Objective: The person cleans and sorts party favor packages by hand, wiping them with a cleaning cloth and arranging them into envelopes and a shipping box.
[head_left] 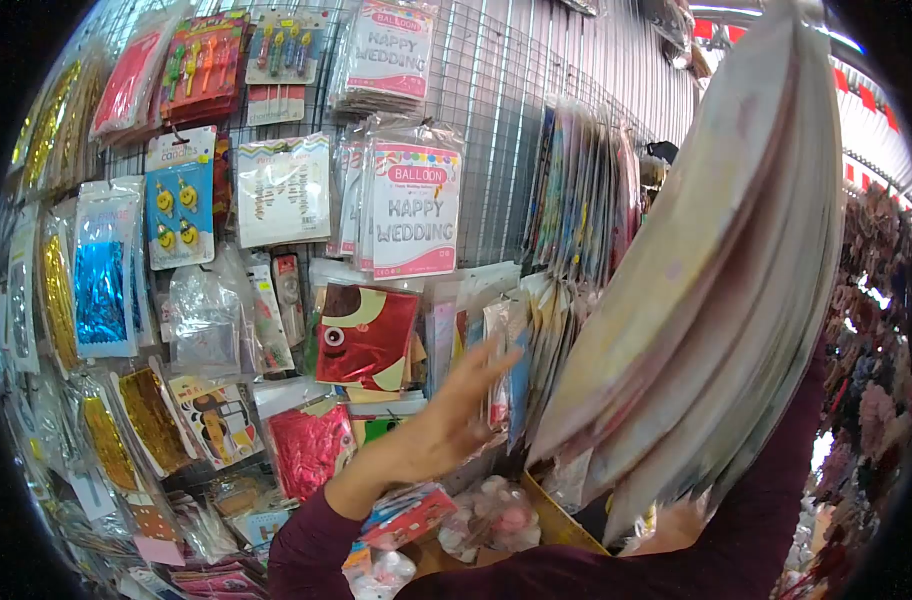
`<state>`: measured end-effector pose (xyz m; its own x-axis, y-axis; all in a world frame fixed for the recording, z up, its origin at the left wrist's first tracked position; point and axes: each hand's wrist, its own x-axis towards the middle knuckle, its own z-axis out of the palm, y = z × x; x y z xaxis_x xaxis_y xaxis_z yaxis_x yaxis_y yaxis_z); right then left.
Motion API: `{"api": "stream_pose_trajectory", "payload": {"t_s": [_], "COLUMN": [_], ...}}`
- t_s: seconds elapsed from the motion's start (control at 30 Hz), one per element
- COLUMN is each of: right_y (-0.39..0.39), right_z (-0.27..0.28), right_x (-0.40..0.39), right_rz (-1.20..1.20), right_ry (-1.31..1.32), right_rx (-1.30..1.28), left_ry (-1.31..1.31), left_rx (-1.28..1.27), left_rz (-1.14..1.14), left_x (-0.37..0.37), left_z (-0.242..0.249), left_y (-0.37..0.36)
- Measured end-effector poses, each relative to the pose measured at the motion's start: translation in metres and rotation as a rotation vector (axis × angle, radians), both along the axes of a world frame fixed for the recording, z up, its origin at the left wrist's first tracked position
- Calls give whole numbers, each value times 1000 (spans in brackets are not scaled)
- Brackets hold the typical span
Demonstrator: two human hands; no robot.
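Note:
My left hand (454, 408) reaches across the middle of the rack with its fingers stretched out and apart. Its fingertips overlap a narrow blue-and-white packet (517, 370) in a row of hanging packets. A red foil packet with a googly eye (364, 338) hangs to the left of the hand. Close to the camera on the right, a thick stack of large, pale, flat packets (711, 260) fans out, slightly blurred. My right sleeve (766, 510) runs behind this stack, which hides most of the right arm; I cannot tell what that hand holds.
A wire grid wall (496, 60) bears "Happy Wedding" balloon packs (414, 210), smiley candles (181, 205) and blue foil fringe (106, 275). Below lie pale pompom-like balls in plastic (491, 520) beside a yellow box edge (566, 515). Dense hanging goods (871, 400) line the right side.

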<state>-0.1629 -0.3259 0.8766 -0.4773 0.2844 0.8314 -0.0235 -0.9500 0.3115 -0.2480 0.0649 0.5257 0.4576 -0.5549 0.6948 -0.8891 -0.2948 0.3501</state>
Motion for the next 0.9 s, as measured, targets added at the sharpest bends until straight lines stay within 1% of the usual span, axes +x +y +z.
{"api": "stream_pose_trajectory", "payload": {"t_s": [0.03,0.07,0.13,0.17,0.27,0.3,0.33,0.4,0.43,0.5,0.57,0.63,0.67,0.73,0.77,0.83,0.9], "right_y": [1,2,9,15,30,46,48,48,43,31,36,46,50,56,57,56,53], "right_z": [0,0,-3,-4,8,18,22,30,41,63,61,59,58,57,56,54,54], "right_x": [-6,-11,-20,-26,-45,-50,-53,-53,-51,-42,-31,-21,-18,-14,-12,-10,-11], "right_rz": [-18,-37,-65,-74,-100,-107,-100,-235,-218,-576,-573,-563,-559,-552,-550,-547,-545], "right_ry": [1,4,4,-1,-28,-36,-40,-85,-95,-472,-449,-411,-397,-372,-360,-341,-328], "right_rx": [22,42,67,75,100,106,99,235,230,283,261,229,216,195,190,189,196], "left_ry": [-55,-45,-218,-216,-298,-299,-347,-444,-452,-528,-550,-662,-653,-779,-779,-836,-854], "left_rx": [-40,-31,-43,-44,-133,-137,-101,-45,-52,82,106,200,193,341,337,499,546], "left_rz": [102,103,327,338,549,562,634,744,762,830,832,828,826,839,835,849,851], "left_x": [3,4,5,3,-6,-11,-12,-14,-14,-11,1,21,32,57,69,96,130], "left_z": [2,7,16,16,18,19,22,21,23,26,38,51,59,77,86,103,116], "left_y": [8,17,37,46,64,70,73,79,82,84,81,75,70,59,54,44,36]}}
